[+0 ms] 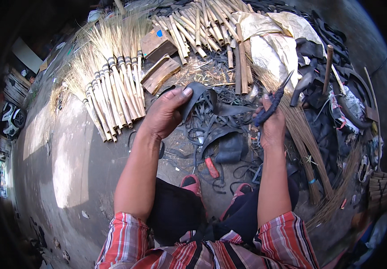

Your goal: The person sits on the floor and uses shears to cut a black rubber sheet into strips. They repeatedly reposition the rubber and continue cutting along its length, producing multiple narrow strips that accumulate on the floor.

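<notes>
I've got a dark, flexible rubber strip (228, 109) up in view, spanning between the hands above the floor (99, 179). My left hand (164, 112) pinches its broad, curling end under the thumb, probably to hold it clear of the tangled heap of thin black rubber strips (204, 114) below. My right hand (272, 127) is curled around a dark, slender tool with a sharp point (274, 105), tip aimed up and away, presumably sparing the rubber; whether those fingers also grip the narrow end, I can't tell. Near the feet lies a small red object (211, 167), seemingly within easy reach. Farther left, pale straw brooms with bamboo handles (113, 89) lie side by side, bristles outward, likely to avoid crushing them.
</notes>
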### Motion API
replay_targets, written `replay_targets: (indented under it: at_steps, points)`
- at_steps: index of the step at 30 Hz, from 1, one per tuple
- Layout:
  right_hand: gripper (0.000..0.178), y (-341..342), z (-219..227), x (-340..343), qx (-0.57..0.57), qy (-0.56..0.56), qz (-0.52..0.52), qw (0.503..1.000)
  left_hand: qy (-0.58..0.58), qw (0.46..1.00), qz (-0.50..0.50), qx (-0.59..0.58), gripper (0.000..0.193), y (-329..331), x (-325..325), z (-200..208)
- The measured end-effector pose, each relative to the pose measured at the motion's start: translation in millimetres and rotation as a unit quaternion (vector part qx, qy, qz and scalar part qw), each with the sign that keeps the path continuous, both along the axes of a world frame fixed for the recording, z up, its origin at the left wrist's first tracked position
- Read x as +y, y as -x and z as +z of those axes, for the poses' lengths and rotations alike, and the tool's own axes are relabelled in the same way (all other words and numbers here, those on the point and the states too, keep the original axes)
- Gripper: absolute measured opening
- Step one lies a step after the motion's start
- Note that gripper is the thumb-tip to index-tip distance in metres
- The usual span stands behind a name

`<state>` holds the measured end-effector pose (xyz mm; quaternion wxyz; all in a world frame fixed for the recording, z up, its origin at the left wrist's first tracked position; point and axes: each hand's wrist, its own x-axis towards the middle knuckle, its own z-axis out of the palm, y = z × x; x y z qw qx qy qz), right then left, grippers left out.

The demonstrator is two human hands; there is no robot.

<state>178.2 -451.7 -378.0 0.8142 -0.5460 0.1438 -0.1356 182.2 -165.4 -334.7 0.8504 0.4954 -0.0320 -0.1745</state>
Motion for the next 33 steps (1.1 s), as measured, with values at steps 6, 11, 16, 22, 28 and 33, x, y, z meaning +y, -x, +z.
replay_targets:
  at_steps: [6,11,16,22,28,33]
  points:
    - [0.034,32.6,-2.6,32.1,0.08,0.1,0.189,0.974,-0.063,0.995,0.077,0.029,0.025,-9.0,-19.1,-12.2]
    - [0.039,60.7,-6.6,39.8,0.071,0.172,0.309,0.933,-0.081,0.993,0.09,0.019,0.044,-22.4,-28.0,-20.7]
    - [0.039,80.9,-11.2,36.0,0.072,0.179,0.329,0.924,-0.102,0.99,0.096,-0.003,0.053,-32.2,-44.9,-23.9]
    - [0.049,97.5,-9.3,9.8,0.09,0.266,0.293,0.914,-0.131,0.991,-0.04,-0.003,0.059,-35.1,-87.4,-23.9]
    - [0.051,118.8,-12.2,-12.4,0.091,0.221,0.203,0.95,-0.124,0.982,-0.14,-0.016,0.045,-35.3,-133.2,-21.4]
    - [0.049,145.8,0.8,-30.6,0.138,0.234,0.141,0.952,-0.12,0.974,-0.181,-0.059,0.042,-29.7,-164.2,-15.0]
